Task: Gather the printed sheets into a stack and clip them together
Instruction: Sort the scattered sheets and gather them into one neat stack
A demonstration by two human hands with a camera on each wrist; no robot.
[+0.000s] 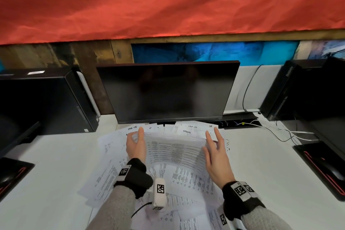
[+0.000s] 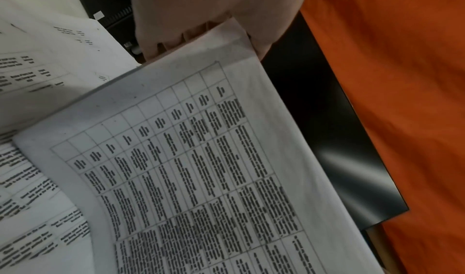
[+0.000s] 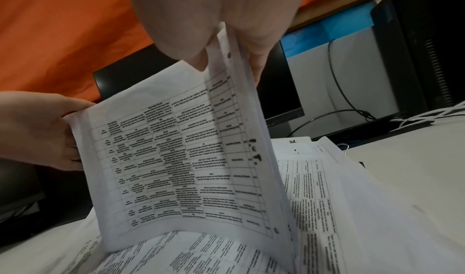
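A stack of printed sheets (image 1: 173, 152) with a table on its front stands tilted on its lower edge, on top of loose printed sheets (image 1: 188, 179) fanned over the white desk (image 1: 261, 173). My left hand (image 1: 136, 135) grips the stack's left edge, and my right hand (image 1: 210, 141) pinches its right edge between thumb and fingers. The left wrist view shows the left hand (image 2: 201, 31) holding the stack (image 2: 201, 159) at a top corner. In the right wrist view the right hand (image 3: 224, 39) clamps the stack (image 3: 176, 159), with the left hand (image 3: 42, 129) on the far edge. No clip shows.
A dark monitor (image 1: 168, 91) stands right behind the papers. Black computer towers flank it at the left (image 1: 46, 99) and right (image 1: 298, 87). Cables (image 1: 280, 132) run over the desk at the back right. Black mouse pads lie at the right (image 1: 321, 166) and left (image 1: 13, 173) edges.
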